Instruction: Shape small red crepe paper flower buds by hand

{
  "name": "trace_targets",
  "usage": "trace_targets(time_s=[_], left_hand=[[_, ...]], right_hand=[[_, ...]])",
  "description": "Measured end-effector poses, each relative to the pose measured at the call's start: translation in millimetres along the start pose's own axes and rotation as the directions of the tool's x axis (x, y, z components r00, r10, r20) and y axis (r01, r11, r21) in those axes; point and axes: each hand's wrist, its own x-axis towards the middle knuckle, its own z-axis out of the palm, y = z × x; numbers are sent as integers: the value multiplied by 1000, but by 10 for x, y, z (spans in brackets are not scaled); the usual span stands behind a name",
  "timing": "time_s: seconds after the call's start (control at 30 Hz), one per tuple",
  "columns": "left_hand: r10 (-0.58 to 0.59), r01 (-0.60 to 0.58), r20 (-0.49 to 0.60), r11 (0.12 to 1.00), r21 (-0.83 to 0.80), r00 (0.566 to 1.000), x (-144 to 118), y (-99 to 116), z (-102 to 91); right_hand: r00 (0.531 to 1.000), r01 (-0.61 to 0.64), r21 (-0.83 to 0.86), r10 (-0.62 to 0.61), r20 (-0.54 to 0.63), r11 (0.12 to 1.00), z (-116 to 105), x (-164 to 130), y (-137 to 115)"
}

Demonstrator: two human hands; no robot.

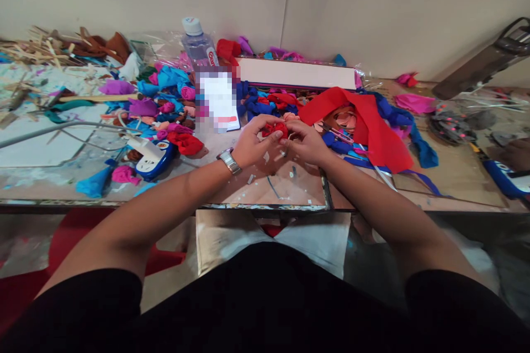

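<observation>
Between my two hands, near the middle of the cluttered wooden worktable [451, 176], I see a small bunched piece of red fabric [276, 129], pinched from the left by the fingers of my left hand [254, 142], which wears a silver wristwatch [229, 160], and from the right by those of my right hand [304, 140]. Just right of it sprawls a large red cloth sheet [368, 121] over blue fabric strips [418, 146]; farther off stand a clear plastic bottle [197, 43] and a long white box [296, 73], and to the left lies a white-and-blue power strip [151, 157] among bright fabric scraps [165, 99].
</observation>
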Motion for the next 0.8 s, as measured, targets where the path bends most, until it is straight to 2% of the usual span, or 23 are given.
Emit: trace_targets(time_s=[0.23,0.33,0.5,0.67,0.8], left_hand=[[25,-26,18,995,98,1000,-6,-9,-9],[10,-10,4,996,94,1000,-2,-17,-5],[65,-67,26,994,82,998,13,40,-8],[63,-72,84,991,115,994,8,110,-19],[88,-103,150,990,98,985,-3,125,-26]], right_hand=[[999,-13,-72,16,34,997,6,-21,24],[1000,5,-66,-4,10,998,6,-26,11],[1000,19,-97,-16,25,995,-18,-21,13],[996,8,-79,-1,94,997,0,-40,-20],[978,-27,37,19,209,999,32,-72,-71]])
